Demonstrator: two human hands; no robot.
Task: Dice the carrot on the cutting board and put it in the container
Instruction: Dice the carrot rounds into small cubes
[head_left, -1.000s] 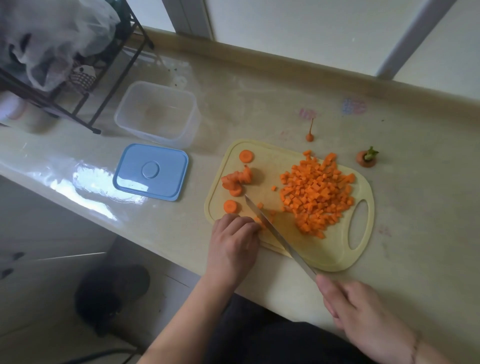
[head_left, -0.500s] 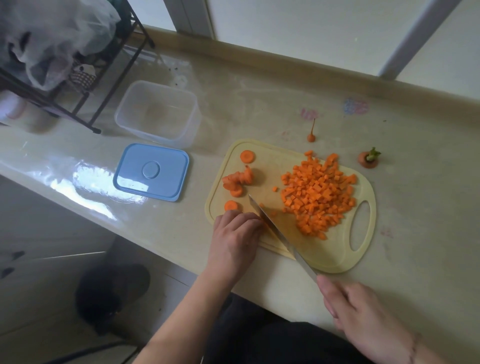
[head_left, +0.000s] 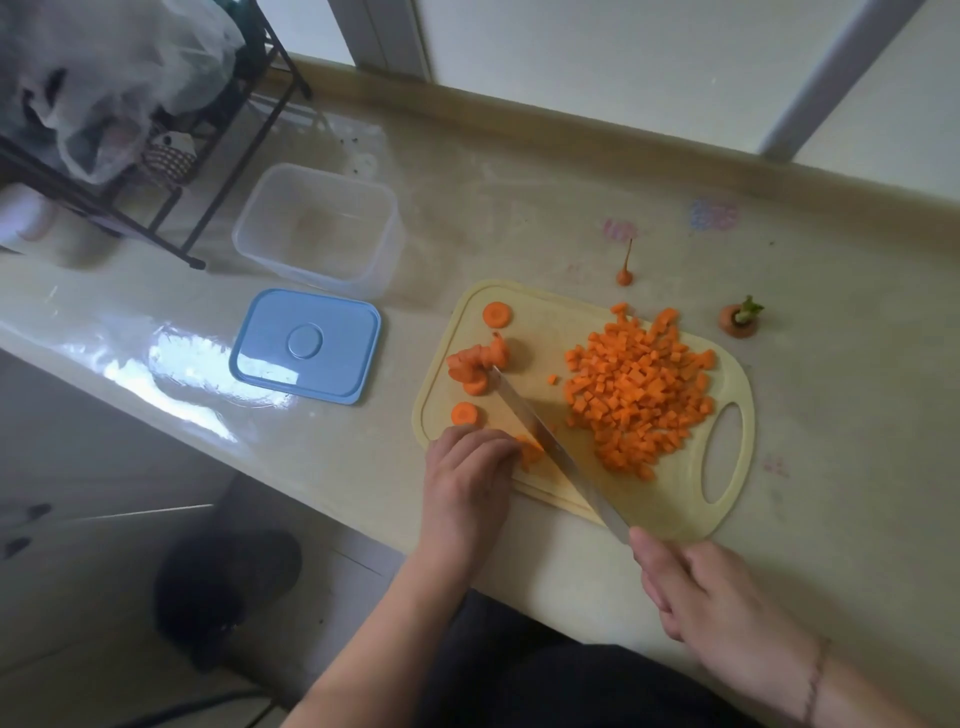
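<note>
A pale yellow cutting board (head_left: 540, 317) lies on the counter. A heap of diced carrot (head_left: 639, 389) covers its right half. Several round carrot slices (head_left: 475, 364) sit on its left side. My left hand (head_left: 467, 483) presses down on carrot pieces (head_left: 530, 449) at the board's near left corner. My right hand (head_left: 711, 597) grips the handle of a knife (head_left: 550, 447), whose blade lies diagonally across the board, right beside the held pieces. The clear plastic container (head_left: 317, 228) stands open and empty at the back left of the board.
The container's blue lid (head_left: 306, 345) lies flat between container and counter edge. A carrot top (head_left: 740, 317) and a carrot tail tip (head_left: 625, 273) lie on the counter behind the board. A black wire rack (head_left: 156, 150) with bags stands far left.
The knife blade has shifted slightly left and forward along the board, closer to my left hand's fingertips. My left hand stays on the carrot pieces.
</note>
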